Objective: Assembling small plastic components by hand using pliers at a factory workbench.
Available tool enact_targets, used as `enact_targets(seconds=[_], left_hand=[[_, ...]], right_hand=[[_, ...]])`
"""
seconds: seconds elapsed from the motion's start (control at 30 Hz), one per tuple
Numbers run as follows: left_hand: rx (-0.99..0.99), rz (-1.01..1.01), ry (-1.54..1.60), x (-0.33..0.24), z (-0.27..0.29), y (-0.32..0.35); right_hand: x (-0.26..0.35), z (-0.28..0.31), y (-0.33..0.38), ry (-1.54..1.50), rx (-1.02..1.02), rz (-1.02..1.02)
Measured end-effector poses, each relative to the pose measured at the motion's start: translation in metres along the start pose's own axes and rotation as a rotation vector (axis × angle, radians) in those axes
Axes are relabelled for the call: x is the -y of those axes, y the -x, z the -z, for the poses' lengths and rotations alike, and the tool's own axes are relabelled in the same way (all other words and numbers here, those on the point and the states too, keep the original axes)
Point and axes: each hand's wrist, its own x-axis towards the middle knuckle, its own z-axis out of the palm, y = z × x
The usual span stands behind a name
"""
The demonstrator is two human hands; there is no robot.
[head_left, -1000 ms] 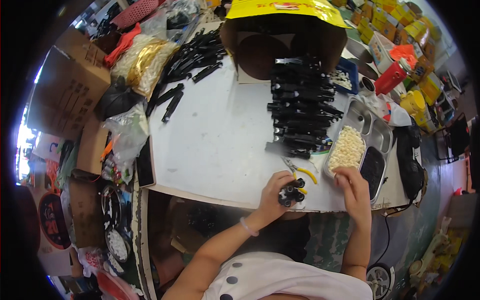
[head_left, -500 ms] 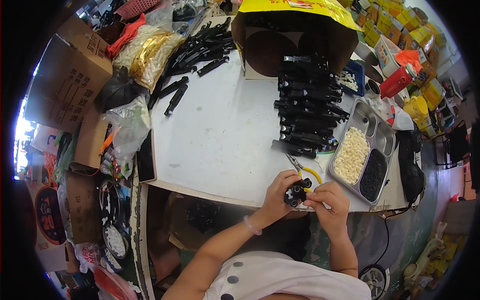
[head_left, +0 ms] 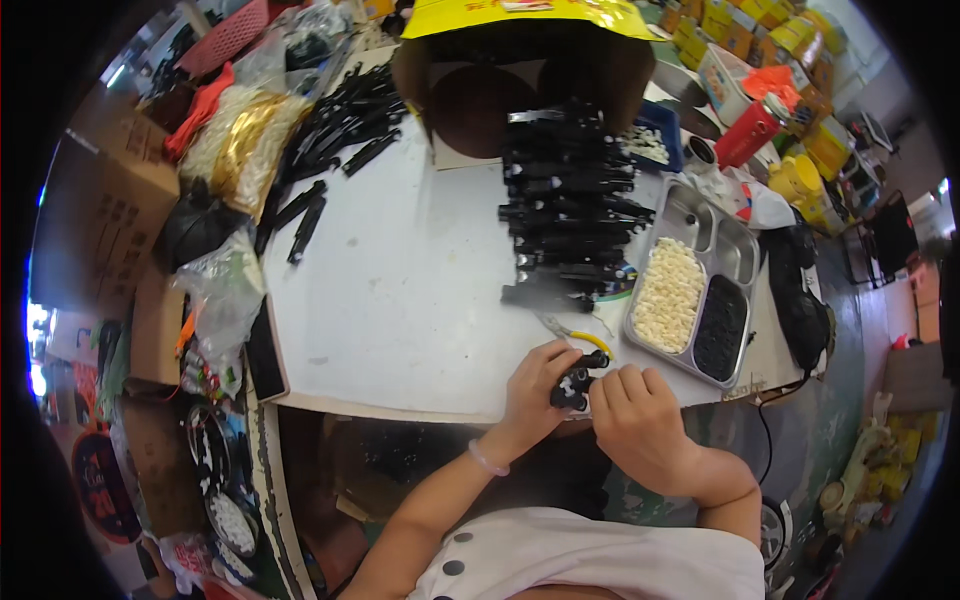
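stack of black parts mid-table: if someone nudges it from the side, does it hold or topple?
The stack of black parts is piled many layers high with uneven ends, so a side push would probably spill the top rows. The pieces look like rigid plastic, likely light, sliding easily on the smooth white table. Loose ones would probably scatter rather than roll.

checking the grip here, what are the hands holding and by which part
Both hands hold one small black part at the table's near edge: the left hand grips its left side, the right hand its right side. The exact finger placement cannot be told.
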Motion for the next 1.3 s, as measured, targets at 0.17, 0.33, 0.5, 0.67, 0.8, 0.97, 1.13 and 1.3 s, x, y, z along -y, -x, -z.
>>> enact_targets(seconds=[0.17, 0.33, 0.5, 0.67, 0.8, 0.97, 1.13, 1.3], left_hand=[[-0.013, -0.066, -0.048, -0.001, -0.002, -0.003], [0.004, -0.069, -0.020, 0.000, 0.000, 0.000], [-0.024, 0.067, 0.040, 0.006, -0.002, 0.007], [-0.024, 0.037, 0.010, -0.001, 0.001, 0.005], [-0.006, 0.030, -0.017, 0.000, 0.001, 0.004], [-0.003, 0.064, 0.007, -0.003, 0.003, 0.003], [0.005, 0.061, 0.014, 0.000, 0.002, 0.005], [-0.002, 0.059, 0.042, 0.001, 0.002, 0.005]], right_hand=[[-0.022, -0.007, 0.004, -0.389, -0.078, 0.056], [-0.012, -0.005, 0.012, -0.444, -0.139, -0.032], [-0.027, -0.023, 0.017, -0.596, -0.163, -0.113], [-0.077, -0.059, 0.034, -0.542, -0.343, -0.512], [-0.085, -0.088, 0.039, -0.545, -0.173, -0.434], [-0.084, -0.103, 0.036, -0.548, -0.288, -0.548], [-0.063, -0.060, 0.028, -1.142, -0.273, -0.628], [-0.043, -0.034, 0.010, -1.109, -0.310, -0.316]])
